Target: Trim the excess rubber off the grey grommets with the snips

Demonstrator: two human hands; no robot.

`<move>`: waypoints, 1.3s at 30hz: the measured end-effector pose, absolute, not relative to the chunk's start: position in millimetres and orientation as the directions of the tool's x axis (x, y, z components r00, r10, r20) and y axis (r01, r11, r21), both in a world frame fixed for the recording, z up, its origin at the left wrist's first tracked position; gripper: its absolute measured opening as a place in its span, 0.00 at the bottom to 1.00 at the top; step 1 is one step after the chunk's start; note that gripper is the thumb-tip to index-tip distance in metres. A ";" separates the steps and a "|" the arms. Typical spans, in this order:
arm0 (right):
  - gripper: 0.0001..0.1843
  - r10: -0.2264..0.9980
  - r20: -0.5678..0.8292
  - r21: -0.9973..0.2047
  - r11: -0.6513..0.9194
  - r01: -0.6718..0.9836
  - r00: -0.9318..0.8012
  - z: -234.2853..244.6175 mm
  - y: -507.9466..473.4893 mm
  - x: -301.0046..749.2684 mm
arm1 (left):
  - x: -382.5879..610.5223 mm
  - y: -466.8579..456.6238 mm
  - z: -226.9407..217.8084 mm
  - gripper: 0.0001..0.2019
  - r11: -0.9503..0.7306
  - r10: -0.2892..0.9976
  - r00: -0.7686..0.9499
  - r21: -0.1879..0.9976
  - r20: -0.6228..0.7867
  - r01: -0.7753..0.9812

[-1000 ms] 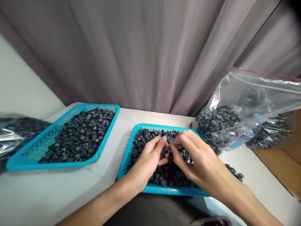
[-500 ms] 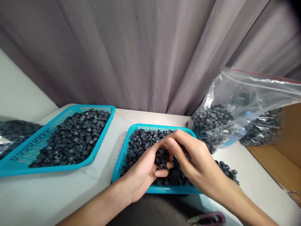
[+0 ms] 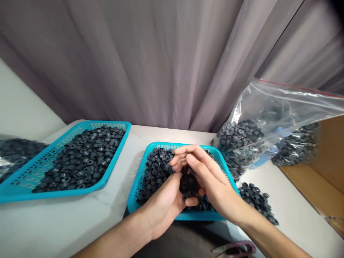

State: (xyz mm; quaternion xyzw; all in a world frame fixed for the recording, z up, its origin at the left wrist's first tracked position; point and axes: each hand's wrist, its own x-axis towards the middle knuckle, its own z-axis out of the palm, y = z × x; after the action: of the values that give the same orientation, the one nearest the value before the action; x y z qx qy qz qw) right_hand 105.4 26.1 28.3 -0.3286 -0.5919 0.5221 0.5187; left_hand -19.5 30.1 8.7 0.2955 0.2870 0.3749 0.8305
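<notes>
Over the right-hand blue basket (image 3: 176, 216), my two hands are cupped together around a dark handful of small black tubular pieces (image 3: 188, 183). My left hand (image 3: 169, 202) lies under and to the left of the handful, palm turned up, with curled fingertips showing below. From the right, my right hand (image 3: 211, 175) arches over the same pieces, its fingers held together and bent toward the left thumb. Many more short black tubes (image 3: 157, 168) fill the basket beneath, partly hidden by my hands.
Another blue basket (image 3: 114, 157) on the left holds thicker black rings (image 3: 83, 157). A clear zip bag (image 3: 242, 139) of black pieces stands at right, beside a cardboard box (image 3: 330, 161). Loose pieces (image 3: 256, 200) lie on the white table (image 3: 115, 215). Purple-handled snips (image 3: 239, 247) are near the front.
My right hand has opened its bent fingers and stretched them left over the handful, cupping it. The left hand has shifted slightly right, and the pieces sit deeper between both hands.
</notes>
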 end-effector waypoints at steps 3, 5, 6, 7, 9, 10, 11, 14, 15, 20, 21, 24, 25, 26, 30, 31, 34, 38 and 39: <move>0.14 0.912 0.271 -0.962 0.253 -0.099 -0.309 32.7 22.7 109.1 | -20.5 30.9 5.6 0.13 0.535 0.799 0.550 0.705 -0.243 -0.465; 0.14 0.898 0.290 -0.957 0.273 -0.100 -0.330 33.5 23.3 111.3 | -21.6 32.5 6.2 0.14 0.532 0.812 0.521 0.700 -0.262 -0.477; 0.14 0.892 0.301 -0.954 0.282 -0.103 -0.337 33.1 24.2 112.3 | -22.2 33.7 7.0 0.14 0.530 0.820 0.501 0.697 -0.277 -0.483; 0.14 0.888 0.306 -0.952 0.287 -0.106 -0.342 32.3 25.3 113.2 | -22.9 35.0 8.0 0.15 0.529 0.827 0.481 0.694 -0.292 -0.488; 0.16 0.882 0.312 -0.950 0.289 -0.116 -0.353 30.3 27.0 114.8 | -24.2 37.7 9.5 0.16 0.528 0.834 0.454 0.694 -0.314 -0.491; 0.16 0.880 0.314 -0.949 0.291 -0.119 -0.355 29.6 27.5 115.5 | -24.7 38.9 9.9 0.16 0.528 0.835 0.449 0.695 -0.320 -0.488; 0.16 0.878 0.317 -0.948 0.294 -0.118 -0.359 29.3 27.6 116.1 | -25.1 39.8 10.0 0.15 0.530 0.834 0.447 0.697 -0.324 -0.484; 0.18 0.872 0.311 -0.950 0.302 -0.086 -0.377 31.3 26.3 118.3 | -25.1 41.2 10.2 0.13 0.530 0.834 0.442 0.704 -0.331 -0.473; 0.19 0.875 0.297 -0.953 0.295 -0.065 -0.383 32.7 25.5 119.3 | -24.9 41.3 10.5 0.12 0.535 0.831 0.443 0.704 -0.337 -0.467; 0.22 0.903 0.228 -0.969 0.245 0.003 -0.364 36.8 25.1 126.9 | -23.7 42.1 14.5 0.11 0.584 0.794 0.471 0.697 -0.385 -0.415; 0.22 0.906 0.238 -0.966 0.259 0.012 -0.349 36.2 25.9 128.0 | -23.7 42.4 15.1 0.11 0.591 0.789 0.479 0.692 -0.385 -0.415; 0.20 0.908 0.300 -0.937 0.338 0.091 -0.292 32.8 28.8 129.4 | -24.2 43.8 15.7 0.09 0.615 0.769 0.512 0.659 -0.382 -0.432; 0.20 0.904 0.328 -0.918 0.374 0.135 -0.275 31.8 29.5 129.3 | -24.4 44.4 15.6 0.09 0.623 0.764 0.518 0.647 -0.384 -0.439; 0.20 0.896 0.358 -0.892 0.411 0.189 -0.262 31.3 29.8 129.1 | -24.5 44.8 15.5 0.08 0.627 0.763 0.518 0.636 -0.386 -0.450; 0.20 0.837 0.488 -0.721 0.546 0.428 -0.245 33.4 26.8 134.2 | -24.1 45.1 16.6 0.10 0.636 0.762 0.503 0.617 -0.408 -0.463; 0.20 0.825 0.513 -0.679 0.560 0.475 -0.238 33.6 24.8 138.5 | -23.7 44.7 17.4 0.10 0.637 0.761 0.501 0.621 -0.412 -0.457; 0.18 0.803 0.561 -0.583 0.556 0.592 -0.202 26.1 14.4 162.3 | -22.3 42.8 21.6 0.10 0.623 0.768 0.491 0.656 -0.411 -0.426; 0.17 0.773 0.591 -0.408 0.533 0.741 -0.231 -4.1 -11.2 209.2 | -22.0 44.3 31.2 0.10 0.603 0.785 0.448 0.691 -0.427 -0.398; 0.17 0.754 0.615 -0.360 0.527 0.770 -0.229 -12.6 -19.0 219.7 | -22.0 46.1 34.2 0.11 0.605 0.787 0.435 0.686 -0.438 -0.404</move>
State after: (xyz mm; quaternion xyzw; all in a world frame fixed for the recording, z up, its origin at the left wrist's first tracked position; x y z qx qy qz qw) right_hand 219.7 -19.0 -12.6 -0.4860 -0.7839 -0.0100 0.3863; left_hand -22.0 46.1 34.2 0.2496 0.3836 0.3677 0.8096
